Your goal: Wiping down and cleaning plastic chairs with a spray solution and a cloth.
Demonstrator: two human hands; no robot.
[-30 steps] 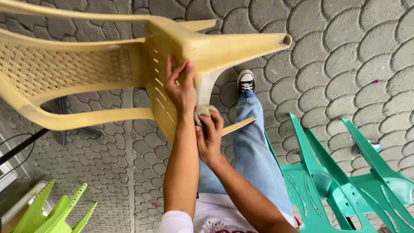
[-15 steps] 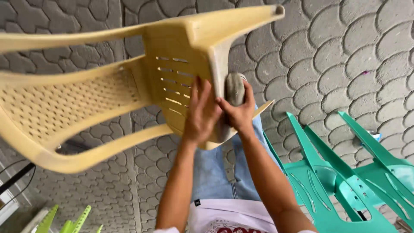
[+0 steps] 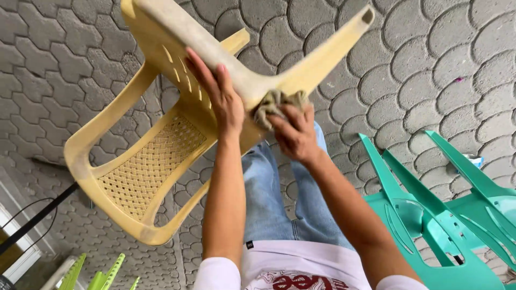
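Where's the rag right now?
In the head view, the rag is bunched under the right hand, pressed against the yellow chair where a leg meets the seat, beside the left hand.

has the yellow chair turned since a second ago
Yes. The yellow chair has swung round against the paving: its back now hangs down toward lower left and its legs point up right. The left hand steadies it; the right hand presses a rag to it.

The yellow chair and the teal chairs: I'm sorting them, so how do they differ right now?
The yellow plastic chair is held up in the air, tilted; the teal plastic chairs lie on the paving, legs up. The yellow one is single and looks grimy, and the right hand presses a rag on it; the teal ones are nested and untouched. Both are moulded plastic.
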